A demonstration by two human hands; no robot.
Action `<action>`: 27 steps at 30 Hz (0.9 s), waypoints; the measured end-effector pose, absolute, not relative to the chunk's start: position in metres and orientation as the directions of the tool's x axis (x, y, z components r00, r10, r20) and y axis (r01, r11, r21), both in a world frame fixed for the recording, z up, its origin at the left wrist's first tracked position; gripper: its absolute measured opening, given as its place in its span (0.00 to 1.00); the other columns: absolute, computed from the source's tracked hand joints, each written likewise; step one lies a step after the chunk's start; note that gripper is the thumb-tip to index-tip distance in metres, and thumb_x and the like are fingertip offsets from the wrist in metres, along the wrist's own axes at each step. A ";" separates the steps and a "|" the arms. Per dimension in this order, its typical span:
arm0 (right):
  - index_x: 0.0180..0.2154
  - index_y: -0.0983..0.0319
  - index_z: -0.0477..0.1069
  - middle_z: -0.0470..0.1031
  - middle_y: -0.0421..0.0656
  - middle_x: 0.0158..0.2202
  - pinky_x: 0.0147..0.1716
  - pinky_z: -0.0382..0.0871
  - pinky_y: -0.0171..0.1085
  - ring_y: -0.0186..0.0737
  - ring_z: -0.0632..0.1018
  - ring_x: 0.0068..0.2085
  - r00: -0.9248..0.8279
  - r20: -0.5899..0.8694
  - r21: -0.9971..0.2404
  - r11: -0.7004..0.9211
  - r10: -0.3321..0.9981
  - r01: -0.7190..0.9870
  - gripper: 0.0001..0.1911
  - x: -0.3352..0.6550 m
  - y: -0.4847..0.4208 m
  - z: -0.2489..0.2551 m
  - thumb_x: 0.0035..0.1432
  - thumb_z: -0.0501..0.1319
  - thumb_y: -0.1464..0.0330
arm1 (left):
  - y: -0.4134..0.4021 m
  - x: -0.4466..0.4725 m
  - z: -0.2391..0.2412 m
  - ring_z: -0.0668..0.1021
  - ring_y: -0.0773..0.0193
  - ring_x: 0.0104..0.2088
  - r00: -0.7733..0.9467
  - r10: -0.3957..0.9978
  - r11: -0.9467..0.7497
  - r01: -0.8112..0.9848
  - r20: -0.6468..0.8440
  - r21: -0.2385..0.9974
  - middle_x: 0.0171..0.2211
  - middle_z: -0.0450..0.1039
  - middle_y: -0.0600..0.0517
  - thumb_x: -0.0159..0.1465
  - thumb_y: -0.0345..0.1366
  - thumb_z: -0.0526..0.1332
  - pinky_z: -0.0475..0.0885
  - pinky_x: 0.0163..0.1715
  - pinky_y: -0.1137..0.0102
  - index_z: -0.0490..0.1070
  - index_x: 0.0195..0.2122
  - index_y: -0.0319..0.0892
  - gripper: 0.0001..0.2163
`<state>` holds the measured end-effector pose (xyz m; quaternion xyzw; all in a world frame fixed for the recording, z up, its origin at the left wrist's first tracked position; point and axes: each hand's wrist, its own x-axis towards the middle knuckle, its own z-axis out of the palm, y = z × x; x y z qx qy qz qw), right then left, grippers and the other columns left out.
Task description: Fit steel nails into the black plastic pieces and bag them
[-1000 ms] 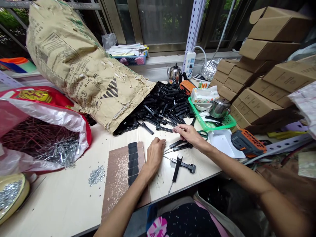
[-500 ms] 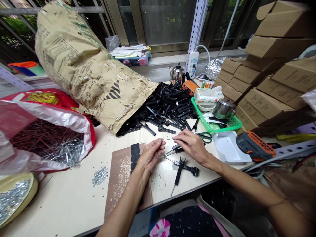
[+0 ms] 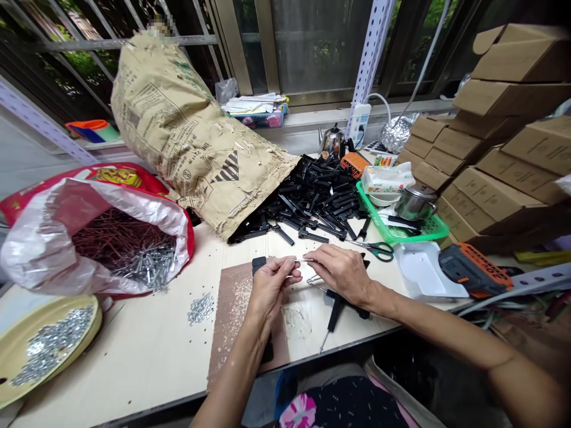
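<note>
My left hand [image 3: 272, 284] is closed in a pinch over the brown board [image 3: 229, 297]; its fingertips hold a small metal piece, mostly hidden. Between the two hands shows a thin metal rod [image 3: 304, 260], pinched at its right end by my right hand [image 3: 342, 274]. The rod's left end meets my left fingertips; whether it passes into the small piece I cannot tell. Under and in front of my right hand lie black-handled tools with thin metal shafts [image 3: 332, 324], partly covered. A black rectangular pad [image 3: 259, 263] lies on the board beside my left fingers.
Black plastic parts [image 3: 312, 196] spill from a large paper sack [image 3: 200, 148]. To the left are a bag of long screws [image 3: 129, 238], a yellow dish [image 3: 91, 333] and small metal pieces [image 3: 200, 308]. Scissors [image 3: 379, 251], a green basket [image 3: 439, 232] and stacked cartons [image 3: 491, 190] stand right.
My hands have come together, and the rod in my right fingers now reaches my left fingertips. The view has shifted, so the surroundings sit further right and slightly lower.
</note>
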<state>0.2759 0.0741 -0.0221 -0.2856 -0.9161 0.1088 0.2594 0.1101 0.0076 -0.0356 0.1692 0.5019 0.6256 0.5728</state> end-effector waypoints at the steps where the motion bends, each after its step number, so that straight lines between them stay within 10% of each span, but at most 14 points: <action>1: 0.44 0.57 0.72 0.75 0.43 0.38 0.38 0.63 0.34 0.37 0.74 0.39 -0.704 0.417 -0.325 0.818 0.575 0.475 0.13 0.274 0.072 -0.021 0.65 0.50 0.67 | 0.006 0.110 -0.034 0.76 0.72 0.22 -0.325 0.886 0.134 -0.503 -0.330 0.854 0.26 0.76 0.50 0.46 0.35 0.72 0.75 0.26 0.77 0.75 0.30 0.34 0.13; 27: 0.36 0.60 0.71 0.73 0.40 0.30 0.31 0.56 0.34 0.33 0.71 0.32 -0.650 0.563 -0.169 0.841 0.511 0.514 0.11 0.228 0.048 -0.037 0.66 0.52 0.66 | -0.021 0.085 -0.039 0.76 0.71 0.23 -0.413 0.854 0.065 -0.518 -0.316 0.853 0.24 0.76 0.50 0.43 0.38 0.73 0.73 0.27 0.77 0.75 0.31 0.33 0.17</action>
